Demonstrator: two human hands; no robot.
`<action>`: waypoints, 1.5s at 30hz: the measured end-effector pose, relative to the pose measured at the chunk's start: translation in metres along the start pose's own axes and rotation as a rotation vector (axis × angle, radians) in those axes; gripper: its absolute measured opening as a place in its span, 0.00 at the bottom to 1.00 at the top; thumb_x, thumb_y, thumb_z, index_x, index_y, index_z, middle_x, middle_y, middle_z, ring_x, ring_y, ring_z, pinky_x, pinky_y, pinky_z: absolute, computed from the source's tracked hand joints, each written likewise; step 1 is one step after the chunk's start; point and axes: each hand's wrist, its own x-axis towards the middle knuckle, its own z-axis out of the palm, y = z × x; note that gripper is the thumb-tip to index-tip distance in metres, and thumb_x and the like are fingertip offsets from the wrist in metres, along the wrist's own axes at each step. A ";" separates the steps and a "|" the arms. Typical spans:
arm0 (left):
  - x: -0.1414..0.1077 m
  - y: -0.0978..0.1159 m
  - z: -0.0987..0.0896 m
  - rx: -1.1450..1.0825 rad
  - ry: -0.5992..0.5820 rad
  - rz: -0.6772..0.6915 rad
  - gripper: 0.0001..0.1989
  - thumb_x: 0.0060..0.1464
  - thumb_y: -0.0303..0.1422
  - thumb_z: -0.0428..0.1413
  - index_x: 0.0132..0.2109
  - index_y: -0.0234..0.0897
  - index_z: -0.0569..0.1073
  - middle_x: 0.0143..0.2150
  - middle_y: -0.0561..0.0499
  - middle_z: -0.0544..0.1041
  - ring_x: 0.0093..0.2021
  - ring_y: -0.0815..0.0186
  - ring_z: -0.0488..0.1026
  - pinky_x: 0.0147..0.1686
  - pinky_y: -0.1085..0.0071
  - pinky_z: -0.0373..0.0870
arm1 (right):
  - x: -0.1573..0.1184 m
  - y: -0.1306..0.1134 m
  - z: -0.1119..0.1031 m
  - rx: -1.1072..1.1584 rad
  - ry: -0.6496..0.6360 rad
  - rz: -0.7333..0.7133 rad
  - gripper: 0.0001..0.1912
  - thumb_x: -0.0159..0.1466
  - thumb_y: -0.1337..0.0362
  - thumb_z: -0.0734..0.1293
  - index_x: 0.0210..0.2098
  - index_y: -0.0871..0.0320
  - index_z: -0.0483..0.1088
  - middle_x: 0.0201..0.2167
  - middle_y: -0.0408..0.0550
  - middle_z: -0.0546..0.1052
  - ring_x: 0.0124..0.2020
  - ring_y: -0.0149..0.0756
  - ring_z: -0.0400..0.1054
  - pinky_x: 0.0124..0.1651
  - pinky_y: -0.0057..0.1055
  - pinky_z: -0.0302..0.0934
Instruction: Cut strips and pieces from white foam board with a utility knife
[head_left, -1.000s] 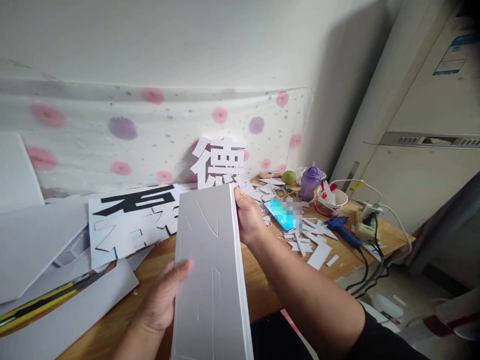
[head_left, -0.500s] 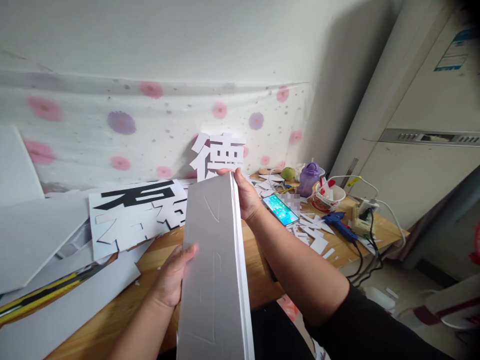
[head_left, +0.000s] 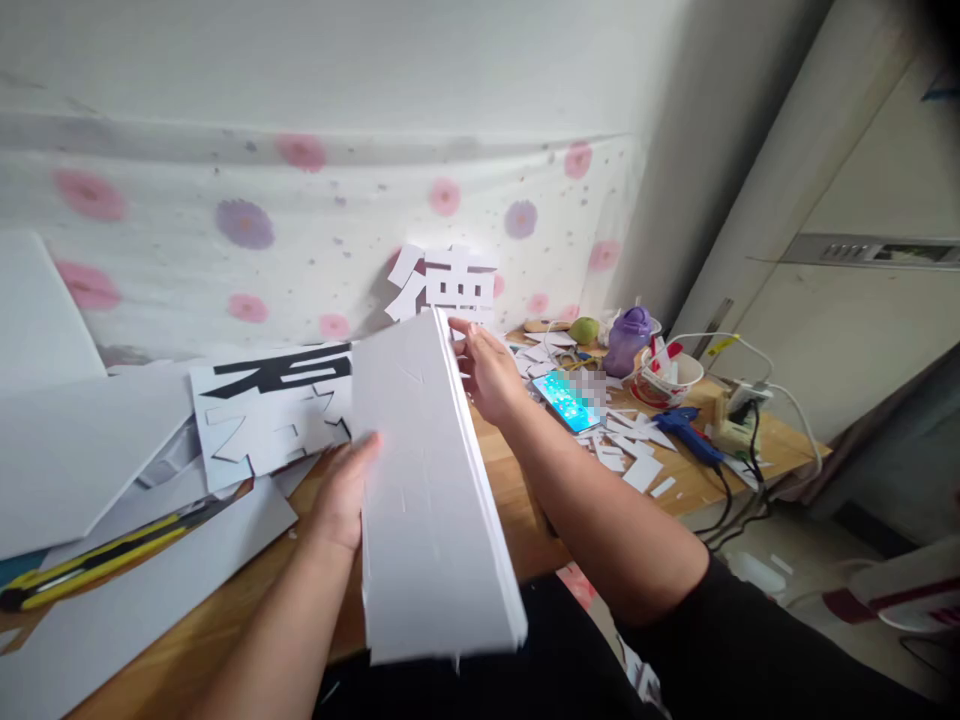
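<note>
A stack of long white foam boards (head_left: 427,520) with faint cut or scored lines stands tilted in front of me above the table's front edge. My left hand (head_left: 349,490) is closed on its left edge, thumb on the front face and the other fingers hidden behind. At the upper right edge, my right hand (head_left: 491,375) has its fingers partly stretched and apart, the tips at or against the board edges. Behind the stack, a cut-out white character (head_left: 457,280) leans on the wall, its lower part covered.
On the wooden table (head_left: 499,470) are a printed sheet (head_left: 277,430), a yellow utility knife (head_left: 105,560) and white boards (head_left: 67,450) at left. At right lie a phone (head_left: 568,400), paper scraps (head_left: 637,470), a purple bottle (head_left: 628,340), a bowl (head_left: 667,385) and a blue glue gun (head_left: 690,435) with cords.
The board stack has come up, its lower end now in view, and its top has shifted left. My right hand has loosened from the top corner to the right edge. My left hand still holds on.
</note>
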 end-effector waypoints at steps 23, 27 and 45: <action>-0.009 0.008 -0.029 -0.141 0.177 0.227 0.22 0.51 0.53 0.59 0.40 0.38 0.78 0.37 0.51 0.82 0.42 0.62 0.78 0.32 0.74 0.75 | -0.160 0.028 -0.015 -0.695 -0.191 -0.146 0.10 0.60 0.65 0.67 0.24 0.57 0.65 0.22 0.42 0.70 0.24 0.30 0.64 0.28 0.27 0.57; -0.007 -0.010 -0.034 -0.139 0.217 0.244 0.27 0.42 0.55 0.64 0.43 0.41 0.77 0.42 0.51 0.82 0.51 0.57 0.75 0.39 0.69 0.76 | -0.165 0.029 -0.014 -0.766 -0.290 -0.150 0.05 0.60 0.67 0.67 0.27 0.56 0.67 0.25 0.43 0.71 0.26 0.32 0.65 0.29 0.28 0.60; -0.017 -0.024 -0.023 -0.038 0.164 0.350 0.39 0.37 0.59 0.65 0.54 0.48 0.71 0.48 0.50 0.79 0.57 0.56 0.69 0.51 0.63 0.70 | -0.161 0.032 -0.027 -1.121 -0.230 -0.549 0.17 0.67 0.69 0.62 0.54 0.55 0.67 0.39 0.53 0.77 0.36 0.39 0.73 0.36 0.33 0.70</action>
